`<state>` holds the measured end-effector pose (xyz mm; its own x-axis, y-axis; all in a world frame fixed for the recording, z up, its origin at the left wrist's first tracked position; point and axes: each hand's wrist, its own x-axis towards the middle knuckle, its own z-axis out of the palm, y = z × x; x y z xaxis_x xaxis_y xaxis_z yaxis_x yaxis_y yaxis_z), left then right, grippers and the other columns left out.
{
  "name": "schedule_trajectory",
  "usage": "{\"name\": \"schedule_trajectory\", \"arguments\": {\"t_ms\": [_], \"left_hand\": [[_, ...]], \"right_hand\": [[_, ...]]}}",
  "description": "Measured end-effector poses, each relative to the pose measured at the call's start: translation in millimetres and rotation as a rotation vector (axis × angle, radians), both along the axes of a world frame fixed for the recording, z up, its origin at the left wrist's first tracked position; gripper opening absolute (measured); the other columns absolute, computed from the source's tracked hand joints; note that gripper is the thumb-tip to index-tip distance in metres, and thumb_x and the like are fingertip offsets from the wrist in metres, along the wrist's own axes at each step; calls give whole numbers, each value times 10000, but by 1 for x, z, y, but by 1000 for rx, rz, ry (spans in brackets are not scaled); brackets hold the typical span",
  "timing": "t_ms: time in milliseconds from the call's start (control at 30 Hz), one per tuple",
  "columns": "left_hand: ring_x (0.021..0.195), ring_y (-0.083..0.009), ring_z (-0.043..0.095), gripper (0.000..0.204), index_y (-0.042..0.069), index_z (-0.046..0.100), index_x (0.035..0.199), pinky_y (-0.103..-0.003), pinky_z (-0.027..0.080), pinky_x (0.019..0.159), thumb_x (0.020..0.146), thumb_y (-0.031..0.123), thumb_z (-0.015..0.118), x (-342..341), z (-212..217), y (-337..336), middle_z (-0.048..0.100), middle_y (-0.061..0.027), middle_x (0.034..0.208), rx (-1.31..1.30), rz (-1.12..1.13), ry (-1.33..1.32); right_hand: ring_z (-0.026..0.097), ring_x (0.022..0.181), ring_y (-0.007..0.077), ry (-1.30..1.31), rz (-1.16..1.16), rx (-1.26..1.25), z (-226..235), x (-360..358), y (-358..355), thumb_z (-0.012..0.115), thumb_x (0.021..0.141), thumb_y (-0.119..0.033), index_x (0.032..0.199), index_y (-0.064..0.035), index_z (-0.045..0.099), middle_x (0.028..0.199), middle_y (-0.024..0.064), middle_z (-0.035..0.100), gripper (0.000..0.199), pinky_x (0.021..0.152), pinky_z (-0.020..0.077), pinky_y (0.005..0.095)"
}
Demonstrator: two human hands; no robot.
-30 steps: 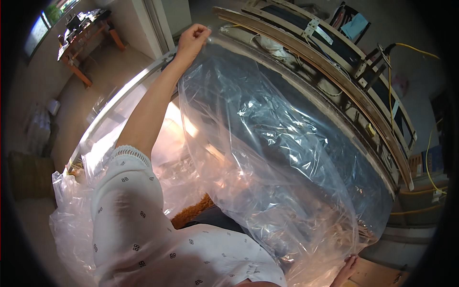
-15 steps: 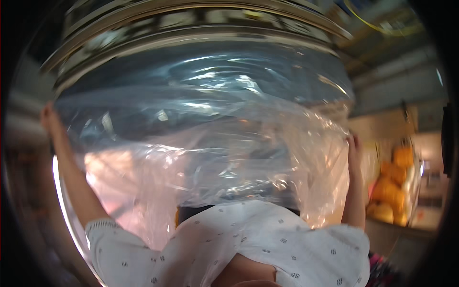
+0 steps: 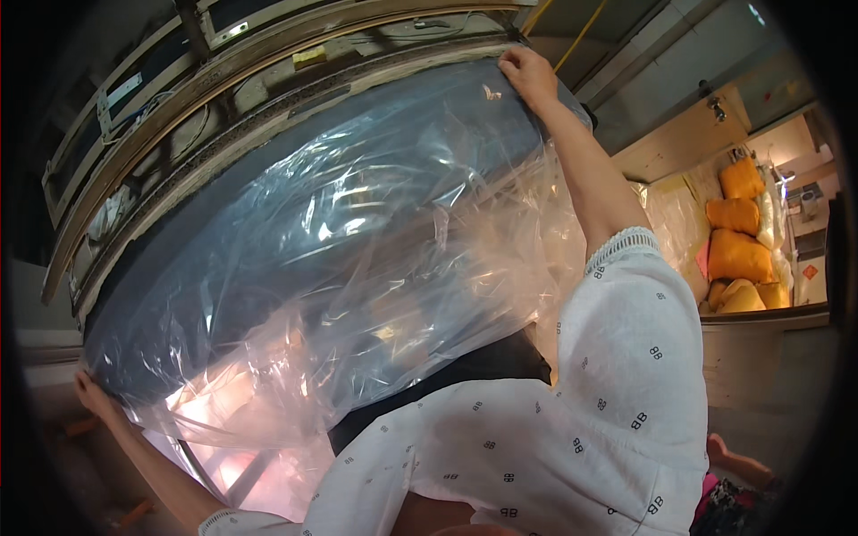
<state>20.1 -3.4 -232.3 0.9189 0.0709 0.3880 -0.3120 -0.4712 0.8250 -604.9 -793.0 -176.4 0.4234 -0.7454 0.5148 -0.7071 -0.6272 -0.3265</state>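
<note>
We see sharp white glints across the clear, crinkled plastic sheet (image 3: 357, 223), with a pinkish-white glow washing out detail toward its near left corner. Warm light colours the rounded orange bundles (image 3: 740, 256) beyond its right edge; past its far left edge lies dimness. Fisheye distortion bows straight edges, and our rim darkens to black.

Left grip (image 3: 87, 391): hold too small to tell
Shirt (image 3: 500, 447): cut off below
Second person (image 3: 740, 464): mostly hidden behind sleeve (image 3: 639, 348)
</note>
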Motion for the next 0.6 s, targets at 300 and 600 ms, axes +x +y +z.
{"name": "schedule_trajectory", "arguments": {"t_ms": [300,600], "left_hand": [[983,-165,506,413,45,495,1178,-264,409,851,859,292,577,-126,86,107,527,-70,1122,-349,-74,389],[944,-142,517,425,62,530,1158,-256,429,805,861,364,554,-118,68,158,558,-46,1048,111,17,152]], "right_hand": [[588,731,168,-73,238,396,-5,-13,-25,650,697,-256,846,-95,630,791,40,628,220,680,445,296],[538,785,133,-265,526,128,11,3,-45,612,774,-174,896,-50,605,822,41,577,173,724,425,251]]}}
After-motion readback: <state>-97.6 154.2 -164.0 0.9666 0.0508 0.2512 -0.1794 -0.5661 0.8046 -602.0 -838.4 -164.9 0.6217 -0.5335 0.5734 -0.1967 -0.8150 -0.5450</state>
